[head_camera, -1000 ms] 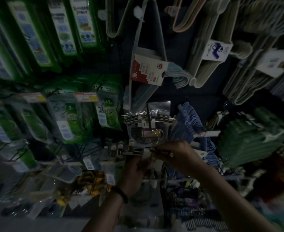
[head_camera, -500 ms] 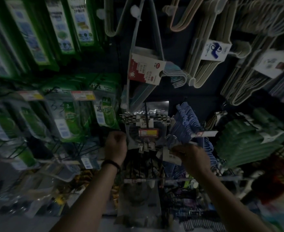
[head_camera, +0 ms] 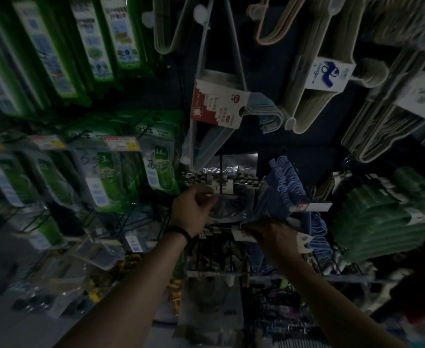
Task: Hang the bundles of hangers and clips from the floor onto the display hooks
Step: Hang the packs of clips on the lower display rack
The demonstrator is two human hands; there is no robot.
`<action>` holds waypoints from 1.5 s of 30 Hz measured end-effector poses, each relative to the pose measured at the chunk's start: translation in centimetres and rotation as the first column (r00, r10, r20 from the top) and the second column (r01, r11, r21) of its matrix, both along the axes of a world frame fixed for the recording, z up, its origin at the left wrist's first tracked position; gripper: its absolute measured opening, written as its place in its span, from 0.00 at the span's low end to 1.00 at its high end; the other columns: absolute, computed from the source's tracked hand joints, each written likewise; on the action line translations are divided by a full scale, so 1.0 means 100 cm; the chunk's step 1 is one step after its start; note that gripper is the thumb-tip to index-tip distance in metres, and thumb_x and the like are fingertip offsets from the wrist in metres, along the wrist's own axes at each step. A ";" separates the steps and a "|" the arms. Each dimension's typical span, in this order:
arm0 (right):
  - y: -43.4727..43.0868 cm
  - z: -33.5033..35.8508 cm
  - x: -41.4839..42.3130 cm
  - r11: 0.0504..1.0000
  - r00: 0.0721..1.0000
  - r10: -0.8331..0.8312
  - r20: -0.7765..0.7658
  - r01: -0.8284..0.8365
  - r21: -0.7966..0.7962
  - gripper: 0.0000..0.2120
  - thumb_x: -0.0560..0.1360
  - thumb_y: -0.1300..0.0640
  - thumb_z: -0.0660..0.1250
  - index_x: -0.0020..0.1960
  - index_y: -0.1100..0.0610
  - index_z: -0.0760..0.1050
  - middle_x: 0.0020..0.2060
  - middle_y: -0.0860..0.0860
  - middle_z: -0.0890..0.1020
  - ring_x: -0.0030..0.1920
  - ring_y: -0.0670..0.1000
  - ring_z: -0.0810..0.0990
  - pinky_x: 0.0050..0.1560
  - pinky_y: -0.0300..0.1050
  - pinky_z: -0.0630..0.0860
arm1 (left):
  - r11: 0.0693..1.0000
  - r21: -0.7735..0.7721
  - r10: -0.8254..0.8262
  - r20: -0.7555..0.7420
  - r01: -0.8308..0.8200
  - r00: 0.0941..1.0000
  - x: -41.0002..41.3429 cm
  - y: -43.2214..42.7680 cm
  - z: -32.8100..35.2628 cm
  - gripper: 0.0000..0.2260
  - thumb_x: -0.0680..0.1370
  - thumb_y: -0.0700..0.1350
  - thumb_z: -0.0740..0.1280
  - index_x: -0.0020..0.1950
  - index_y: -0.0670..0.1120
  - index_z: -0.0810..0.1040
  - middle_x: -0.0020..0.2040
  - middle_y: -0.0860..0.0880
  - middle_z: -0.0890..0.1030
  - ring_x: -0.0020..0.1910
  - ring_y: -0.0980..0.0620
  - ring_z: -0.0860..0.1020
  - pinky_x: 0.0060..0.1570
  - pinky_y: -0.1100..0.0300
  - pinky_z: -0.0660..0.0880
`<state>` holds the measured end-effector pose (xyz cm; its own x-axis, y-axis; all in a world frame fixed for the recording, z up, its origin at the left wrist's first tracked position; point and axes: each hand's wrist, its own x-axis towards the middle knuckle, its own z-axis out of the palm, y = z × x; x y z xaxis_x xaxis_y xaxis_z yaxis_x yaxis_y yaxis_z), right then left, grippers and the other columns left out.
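Observation:
My left hand (head_camera: 194, 209) pinches the top edge of a clear plastic packet of clips (head_camera: 231, 205) in front of a dark display hook (head_camera: 221, 177) in the middle of the wall. My right hand (head_camera: 271, 233) sits lower right and grips a white-labelled bundle (head_camera: 244, 236) just under that packet. A row of metal clips (head_camera: 246, 180) hangs behind the hook. Blue hangers (head_camera: 284, 187) hang right beside my right hand.
Green packaged goods (head_camera: 106, 172) fill the wall to the left. Pale hanger bundles (head_camera: 314, 91) and a red-and-white carded hanger set (head_camera: 216, 104) hang above. Green hangers (head_camera: 377, 212) stack at the right. More packets hang on lower hooks (head_camera: 214, 270).
My left hand has risen from beside my right hand to the packet's top edge at the hook. My right hand has shifted right and a little down.

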<state>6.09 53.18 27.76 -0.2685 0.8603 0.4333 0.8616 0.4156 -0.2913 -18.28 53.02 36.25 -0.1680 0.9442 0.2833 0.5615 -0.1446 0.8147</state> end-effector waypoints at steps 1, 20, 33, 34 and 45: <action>0.007 -0.001 -0.003 1.000 1.000 0.018 0.016 -0.018 0.007 0.08 0.77 0.47 0.75 0.56 0.42 0.87 0.47 0.45 0.88 0.41 0.50 0.86 0.39 0.44 0.79 | 0.999 0.025 0.028 -0.032 -0.027 0.999 0.000 0.002 0.005 0.08 0.79 0.50 0.75 0.56 0.50 0.85 0.45 0.56 0.82 0.46 0.57 0.80 0.49 0.61 0.76; 0.098 -0.001 -0.042 0.945 0.989 0.076 0.126 -0.112 0.309 0.08 0.74 0.50 0.78 0.51 0.50 0.87 0.48 0.48 0.85 0.55 0.59 0.81 0.57 0.58 0.76 | 0.997 0.071 0.040 -0.048 -0.036 0.998 -0.006 0.017 0.002 0.03 0.80 0.49 0.74 0.51 0.58 0.84 0.45 0.60 0.83 0.45 0.69 0.79 0.46 0.73 0.73; 0.158 0.016 -0.056 0.989 0.993 0.108 0.043 -0.103 -0.105 0.15 0.80 0.51 0.70 0.65 0.43 0.83 0.61 0.51 0.85 0.61 0.58 0.82 0.62 0.49 0.75 | 0.996 0.067 0.062 0.008 -0.063 0.998 0.002 0.013 -0.006 0.01 0.81 0.49 0.73 0.50 0.55 0.84 0.42 0.57 0.82 0.43 0.61 0.81 0.42 0.69 0.75; 0.161 0.017 -0.059 0.987 0.994 0.104 0.027 -0.099 -0.126 0.14 0.81 0.49 0.68 0.65 0.43 0.83 0.61 0.51 0.85 0.61 0.58 0.82 0.61 0.48 0.74 | 0.995 0.072 0.065 0.022 -0.067 0.998 0.003 0.011 -0.006 0.01 0.81 0.48 0.73 0.49 0.55 0.84 0.41 0.57 0.82 0.42 0.61 0.81 0.41 0.71 0.74; 0.125 -0.006 -0.055 0.994 0.992 -0.096 -0.077 0.100 0.049 0.22 0.73 0.49 0.70 0.66 0.53 0.79 0.69 0.60 0.75 0.70 0.68 0.71 0.68 0.65 0.66 | 0.983 0.123 0.141 -0.008 -0.139 0.990 0.011 -0.013 -0.039 0.14 0.81 0.43 0.72 0.65 0.54 0.79 0.63 0.54 0.79 0.61 0.54 0.78 0.62 0.58 0.78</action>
